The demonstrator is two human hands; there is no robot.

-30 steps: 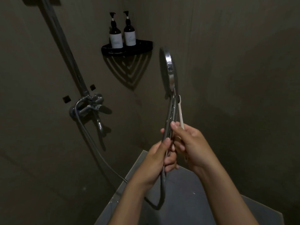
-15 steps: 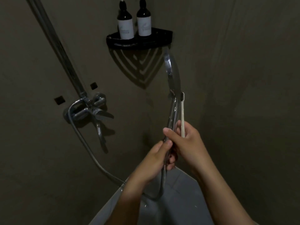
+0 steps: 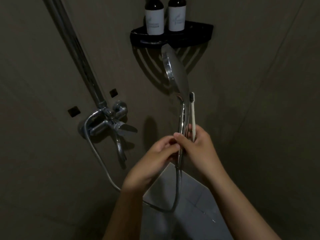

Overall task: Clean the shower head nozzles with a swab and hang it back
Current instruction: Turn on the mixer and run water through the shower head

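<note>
I've raised the shower head toward the shelf. My left hand and right hand grip its handle, the right also pinching the brush. Hanging seems next.

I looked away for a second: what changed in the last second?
The left hand slid lower on the shower head handle, its thumb now tucked beside the right hand. The view tilted down, so the shelf and bottles sit higher. Unchanged: both hands hold the handle, and the right hand still pins the brush alongside it.
</note>
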